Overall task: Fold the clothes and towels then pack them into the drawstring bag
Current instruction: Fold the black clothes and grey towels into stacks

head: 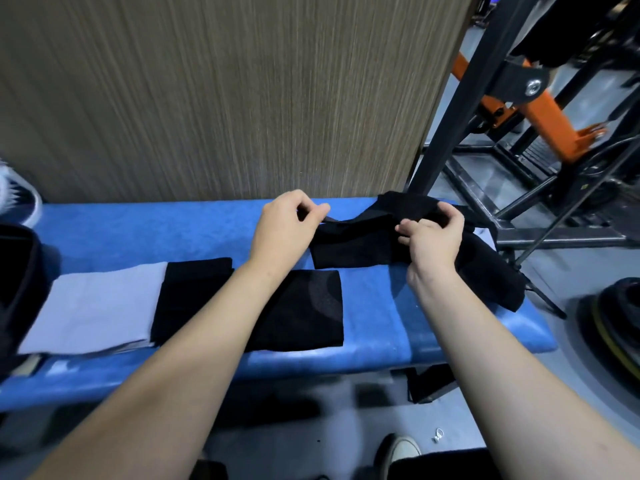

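A black garment [353, 247] lies half folded at the right end of the blue padded bench [138, 233]. My left hand [287, 223] pinches its far left edge. My right hand [433, 237] grips a bunched part of it near the middle, and the rest trails off toward the bench's right end. Two folded black pieces [304, 313] [194, 292] lie side by side near the front edge, under my left forearm. A folded light grey towel [100, 306] lies to their left. A dark bag [17, 271] sits at the far left edge, mostly cut off.
A wood-grain panel [225, 91] stands right behind the bench. Black and orange gym machine frames [540, 109] crowd the right side. Weight plates [613, 323] lie on the floor at the right. A shoe [398, 452] shows below the bench.
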`<state>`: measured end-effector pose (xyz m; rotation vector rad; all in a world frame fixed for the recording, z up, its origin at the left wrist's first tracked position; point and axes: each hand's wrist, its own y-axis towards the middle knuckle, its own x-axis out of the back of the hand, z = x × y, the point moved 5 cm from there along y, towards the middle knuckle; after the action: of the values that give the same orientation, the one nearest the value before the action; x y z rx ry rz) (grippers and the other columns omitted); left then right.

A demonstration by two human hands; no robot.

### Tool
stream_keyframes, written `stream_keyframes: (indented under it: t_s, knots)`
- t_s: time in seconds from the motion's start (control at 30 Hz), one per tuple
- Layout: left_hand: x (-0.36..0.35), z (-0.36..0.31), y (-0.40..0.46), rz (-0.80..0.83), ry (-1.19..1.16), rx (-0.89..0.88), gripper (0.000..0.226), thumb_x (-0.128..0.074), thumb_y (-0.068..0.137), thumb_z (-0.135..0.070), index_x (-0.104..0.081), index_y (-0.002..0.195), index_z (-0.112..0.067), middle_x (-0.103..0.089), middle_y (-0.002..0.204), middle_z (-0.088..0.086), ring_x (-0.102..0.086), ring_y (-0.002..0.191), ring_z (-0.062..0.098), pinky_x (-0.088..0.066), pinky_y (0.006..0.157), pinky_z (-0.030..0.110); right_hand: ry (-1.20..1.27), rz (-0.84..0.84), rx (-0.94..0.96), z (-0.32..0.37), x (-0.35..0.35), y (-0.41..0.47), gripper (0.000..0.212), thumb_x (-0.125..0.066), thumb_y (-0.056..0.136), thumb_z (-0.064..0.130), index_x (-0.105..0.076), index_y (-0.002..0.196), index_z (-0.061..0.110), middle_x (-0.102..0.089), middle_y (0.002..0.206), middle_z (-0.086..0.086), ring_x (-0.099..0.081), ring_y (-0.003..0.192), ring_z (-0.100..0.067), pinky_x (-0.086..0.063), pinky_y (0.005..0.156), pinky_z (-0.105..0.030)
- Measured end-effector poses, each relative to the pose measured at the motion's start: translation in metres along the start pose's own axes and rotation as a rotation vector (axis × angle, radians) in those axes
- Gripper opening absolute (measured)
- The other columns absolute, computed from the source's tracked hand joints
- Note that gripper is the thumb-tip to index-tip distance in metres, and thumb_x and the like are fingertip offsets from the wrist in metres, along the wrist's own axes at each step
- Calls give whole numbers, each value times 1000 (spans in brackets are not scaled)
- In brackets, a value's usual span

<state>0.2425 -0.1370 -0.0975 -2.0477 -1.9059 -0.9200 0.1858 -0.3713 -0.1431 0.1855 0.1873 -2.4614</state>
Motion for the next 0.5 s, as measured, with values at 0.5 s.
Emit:
stream_keyframes:
  t_s: [0.5]
  knots:
    - [81, -23, -95, -192, -263, -77, 26, -61, 82, -1, -63, 88, -26, -60, 82, -14, -45, 58, 0, -34, 60, 14, -6, 297, -202, 19, 44, -92, 27, -64, 89, 2, -70, 112, 14, -70, 97, -4, -63, 82, -17, -51, 61, -25]
